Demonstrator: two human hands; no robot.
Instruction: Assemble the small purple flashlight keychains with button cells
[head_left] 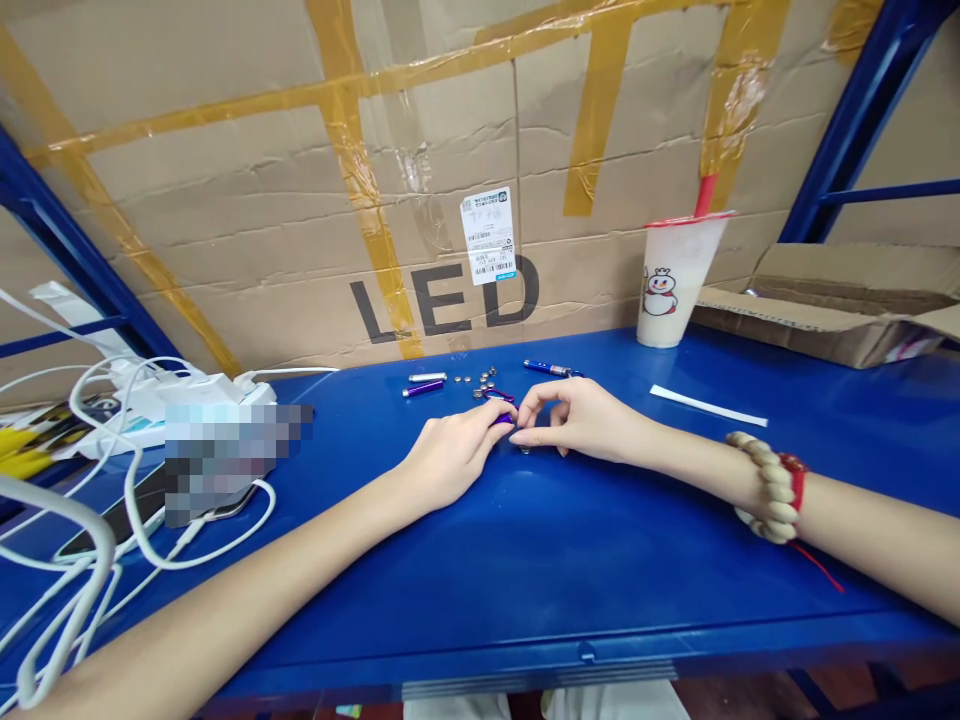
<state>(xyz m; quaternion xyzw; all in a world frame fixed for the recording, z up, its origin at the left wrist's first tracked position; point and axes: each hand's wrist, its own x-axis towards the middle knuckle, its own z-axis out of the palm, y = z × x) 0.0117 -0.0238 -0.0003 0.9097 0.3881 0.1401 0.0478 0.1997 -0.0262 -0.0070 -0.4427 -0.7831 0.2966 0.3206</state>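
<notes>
My left hand [450, 455] is closed over the blue table, pinching a small purple metal tube [504, 418] that its fingers mostly cover. Close against its fingertips is my right hand [577, 420], thumb and index finger drawn together; whatever lies between them is too small to make out. A small silvery piece [525, 449] shows just under the right thumb. Beyond the left hand lie a purple tube [424, 388], a silver tube [427, 377] and several button cells [486, 380]. A blue penlight-like tube [547, 368] rests behind the right hand.
White cables [135, 480] and a power strip [202, 400] crowd the left side. At the right are a white strip [709, 405], a drink cup [679, 285] with a red straw and an open cardboard box [825, 320]. A large taped carton [300, 220] stands behind the table [480, 590].
</notes>
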